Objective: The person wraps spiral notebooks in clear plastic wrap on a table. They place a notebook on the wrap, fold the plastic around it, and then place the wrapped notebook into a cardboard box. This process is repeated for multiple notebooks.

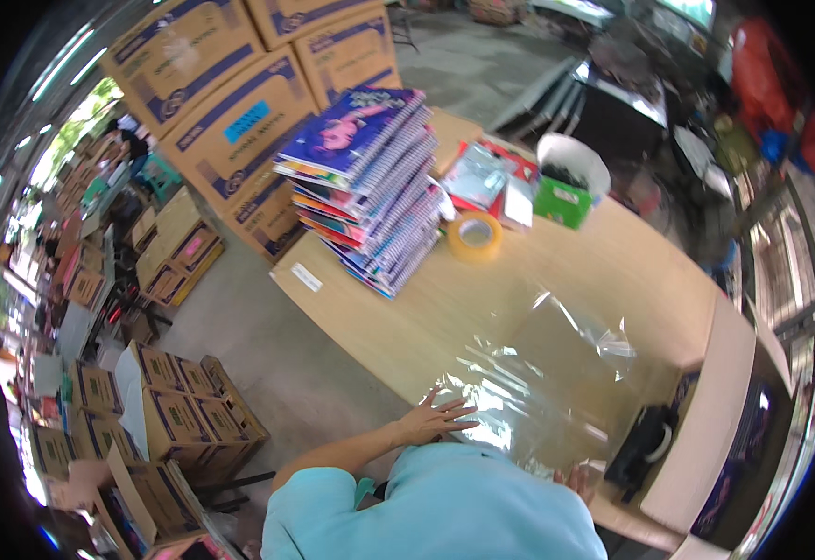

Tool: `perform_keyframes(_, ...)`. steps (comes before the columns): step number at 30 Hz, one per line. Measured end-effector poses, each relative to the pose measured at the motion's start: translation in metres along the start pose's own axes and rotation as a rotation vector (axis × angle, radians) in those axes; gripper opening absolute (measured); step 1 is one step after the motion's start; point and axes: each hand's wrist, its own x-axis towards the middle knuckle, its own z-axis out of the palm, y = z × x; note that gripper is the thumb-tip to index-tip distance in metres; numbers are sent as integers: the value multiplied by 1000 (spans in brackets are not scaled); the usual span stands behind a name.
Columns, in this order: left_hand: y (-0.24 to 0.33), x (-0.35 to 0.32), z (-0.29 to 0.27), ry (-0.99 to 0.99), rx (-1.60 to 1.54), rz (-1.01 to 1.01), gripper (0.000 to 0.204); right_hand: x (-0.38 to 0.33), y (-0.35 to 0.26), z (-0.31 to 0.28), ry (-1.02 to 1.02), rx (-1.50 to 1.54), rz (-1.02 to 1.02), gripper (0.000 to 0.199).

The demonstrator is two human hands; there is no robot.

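A clear plastic film (529,373), glossy with creases, lies spread over the near part of the wooden table. My left hand (435,420) rests on its left edge, fingers spread and nothing gripped. Low at the film's near right edge is my right hand (574,480), partly covered by the film and my shirt, so its fingers do not show clearly. Right of it lies a black tape dispenser (646,448). Beyond the film stands a tall, slightly leaning stack of spiral notebooks (370,187), a purple cover on top. A yellow roll of tape (475,237) sits beside the stack.
An open cardboard box (706,429) stands at the table's right edge. Red and clear packets (487,177) and a green box (564,201) are at the back. Large cartons (239,121) are piled behind the table (351,317); smaller cartons (183,401) stand on the left.
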Motion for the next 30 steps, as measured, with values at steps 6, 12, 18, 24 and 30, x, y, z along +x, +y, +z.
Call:
perform_keyframes(6,-120,19,-240,1341,-237,-667,53,150,-45,-130,47,1128,280,59)
perform_keyframes(12,-295,11,-412,933,-891,-956,74,382,-230,-257,-181,1634,-155,72)
perform_keyframes(18,-274,73,-459,319,-471,-1033,76,539,-323,-293,-579,1686,124,105)
perform_keyframes(24,-298,62,-461,238,-607,-1083,78,549,-360,-299,-685,1742,29,82)
perform_keyframes(30,-255,82,-469,275,-1114,-750,46,555,-340,-294,-729,2084,-61,63)
